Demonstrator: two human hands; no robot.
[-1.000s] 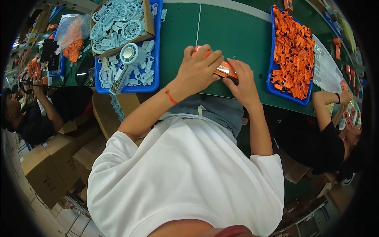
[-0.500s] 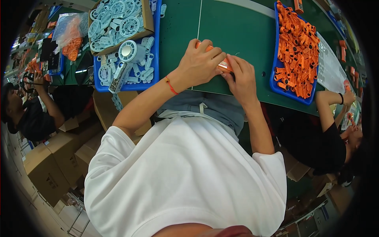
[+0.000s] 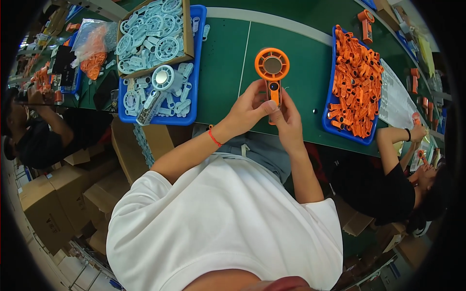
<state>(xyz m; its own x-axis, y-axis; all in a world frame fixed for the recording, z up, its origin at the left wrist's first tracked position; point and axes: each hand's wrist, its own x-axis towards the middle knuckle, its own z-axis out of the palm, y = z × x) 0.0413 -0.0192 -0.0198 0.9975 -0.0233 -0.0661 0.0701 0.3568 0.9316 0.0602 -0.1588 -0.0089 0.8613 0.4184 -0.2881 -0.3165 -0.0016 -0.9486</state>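
Observation:
An orange handheld fan (image 3: 272,64) stands out in front of me over the green table, its round grille pointing away from my body and its handle toward me. My left hand (image 3: 251,107) grips the handle from the left, thumb laid across its front. From the right, my right hand (image 3: 289,121) closes on the same handle, its thumb near the lower end. A dark round button shows on the handle just below the head. The handle's back is hidden by my fingers.
At left, a blue tray (image 3: 193,109) holds light-blue plastic parts, a cardboard box (image 3: 188,34) of more parts and a light-blue fan (image 3: 163,77). A blue tray (image 3: 331,127) at right is heaped with orange parts (image 3: 354,82). People work on both sides.
The orange fan has turned from lying under my hands to showing its round head and handle front. Both hands now hold the handle lower, and my view has shifted slightly.

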